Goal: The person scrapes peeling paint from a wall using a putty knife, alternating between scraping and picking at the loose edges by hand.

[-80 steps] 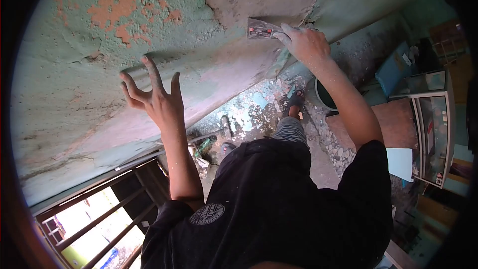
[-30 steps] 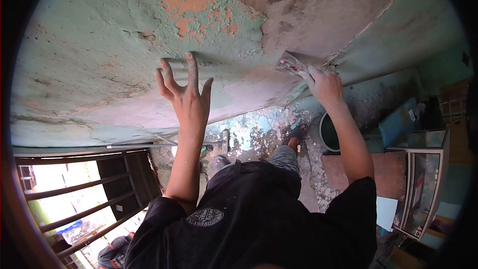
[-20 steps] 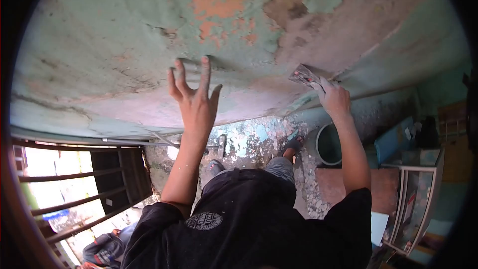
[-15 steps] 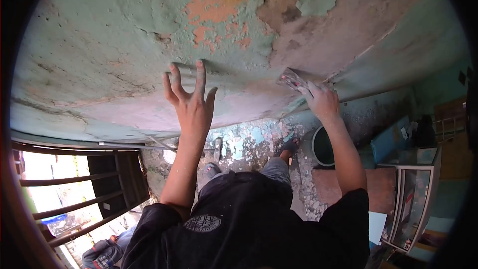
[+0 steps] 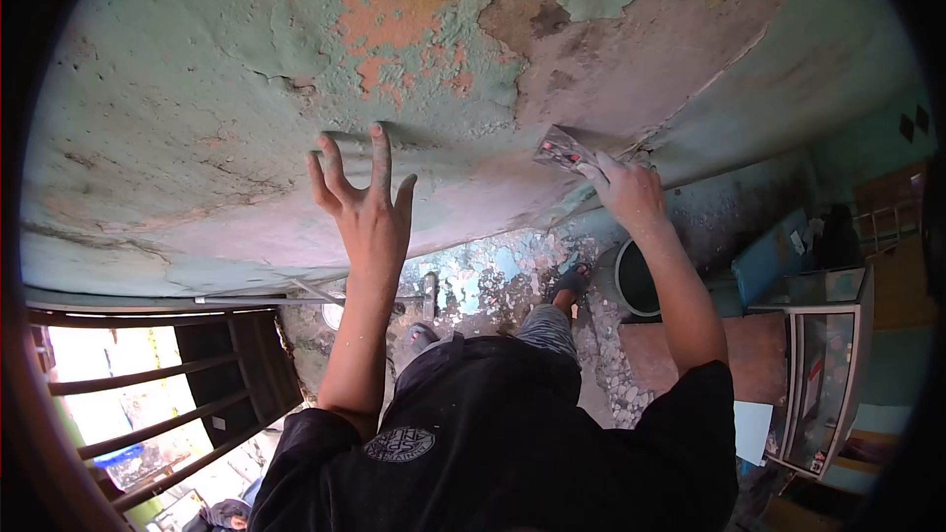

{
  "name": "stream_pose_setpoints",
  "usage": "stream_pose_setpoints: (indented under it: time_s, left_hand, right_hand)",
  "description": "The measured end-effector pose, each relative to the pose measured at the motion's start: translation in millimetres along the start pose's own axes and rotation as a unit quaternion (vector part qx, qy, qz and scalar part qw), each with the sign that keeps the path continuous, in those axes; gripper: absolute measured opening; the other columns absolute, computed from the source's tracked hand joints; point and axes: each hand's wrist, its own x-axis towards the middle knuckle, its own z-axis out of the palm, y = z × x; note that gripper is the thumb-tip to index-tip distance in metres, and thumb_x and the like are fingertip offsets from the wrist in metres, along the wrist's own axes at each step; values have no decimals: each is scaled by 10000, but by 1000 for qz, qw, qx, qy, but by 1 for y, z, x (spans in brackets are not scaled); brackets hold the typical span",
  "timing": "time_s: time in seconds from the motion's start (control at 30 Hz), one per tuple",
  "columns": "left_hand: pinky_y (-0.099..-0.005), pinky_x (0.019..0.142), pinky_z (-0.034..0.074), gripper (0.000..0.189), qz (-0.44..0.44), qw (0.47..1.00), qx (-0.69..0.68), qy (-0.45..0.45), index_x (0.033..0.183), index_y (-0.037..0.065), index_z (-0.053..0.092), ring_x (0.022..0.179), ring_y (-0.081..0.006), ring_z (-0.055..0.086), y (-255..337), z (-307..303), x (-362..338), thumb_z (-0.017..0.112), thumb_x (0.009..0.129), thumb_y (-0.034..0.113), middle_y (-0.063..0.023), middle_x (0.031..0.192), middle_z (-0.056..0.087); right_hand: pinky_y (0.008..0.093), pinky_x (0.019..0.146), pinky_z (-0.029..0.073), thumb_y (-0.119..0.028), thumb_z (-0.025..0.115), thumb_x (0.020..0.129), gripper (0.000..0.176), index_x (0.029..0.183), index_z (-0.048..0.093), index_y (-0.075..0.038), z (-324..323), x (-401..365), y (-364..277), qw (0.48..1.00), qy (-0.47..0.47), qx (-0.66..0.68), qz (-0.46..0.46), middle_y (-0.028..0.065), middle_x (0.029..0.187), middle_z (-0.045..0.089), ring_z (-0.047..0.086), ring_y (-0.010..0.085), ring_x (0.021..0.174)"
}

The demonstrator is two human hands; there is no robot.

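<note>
A wall (image 5: 227,69) with peeling green paint and bare grey-pink patches fills the upper view. My left hand (image 5: 370,207) has its fingers spread, the dusty tips at the wall's surface, and holds nothing. In my right hand (image 5: 631,192) is a scraper (image 5: 564,148) with a flat, wide metal blade, laid against the wall beside a crack. The fingers wrap its handle, which is mostly hidden. Between the hands lies a smooth pinkish stretch of wall below flaking orange and green paint.
Below stand a round bucket (image 5: 639,278), a brown board (image 5: 705,360) and a glass-fronted cabinet (image 5: 823,384) on the right. Paint flakes and rubble (image 5: 631,404) lie on the floor. At lower left is a barred window (image 5: 148,374), with a person partly visible beyond it.
The view has shifted slightly, so the wall's patches sit further left. My right hand still grips the scraper, whose blade shows more broadly now. My left hand stays spread at the wall.
</note>
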Motion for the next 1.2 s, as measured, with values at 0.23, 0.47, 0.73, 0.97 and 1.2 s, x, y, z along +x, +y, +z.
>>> stream_pose_setpoints:
  time_s: [0.23,0.47,0.73,0.97,1.2]
  left_hand:
    - [-502,1064,245,856,-1,1000,-1,13,1414,229,400,1337,-473,117,1,2,-1,821,669,199,-252,1499,77]
    - [-494,1080,215,846,-7,1000,-16,12,1395,239,425,1323,-485,113,1,-1,0,823,652,173,-288,1486,109]
    - [-509,1065,247,861,8,1000,-13,8,1422,230,389,1346,-471,100,1,0,0,818,677,197,-254,1499,72]
    - [-514,1069,243,875,-2,1000,5,-9,1427,244,379,1351,-474,84,1,-2,-4,822,673,215,-254,1501,60]
    - [-521,1066,241,876,2,1000,0,-1,1429,231,373,1346,-481,85,-5,-6,2,820,676,221,-253,1500,50]
  right_hand:
    - [510,677,491,-454,495,903,409,1153,617,-154,8,-2,-1,999,40,4,-14,197,759,653,634,404,732]
    - [494,652,506,-496,469,903,403,1126,603,-188,8,3,-2,1000,6,-10,22,164,747,660,642,394,720]
    - [497,676,503,-517,466,900,418,1114,607,-186,-5,5,-6,1000,-23,5,18,179,797,659,641,396,767]
    - [489,688,508,-518,433,918,418,1074,600,-168,-14,10,3,998,-58,-8,23,175,799,659,643,397,768]
    - [489,720,508,-515,428,921,465,1117,602,-132,-17,13,6,998,-46,30,28,202,819,660,648,388,801]
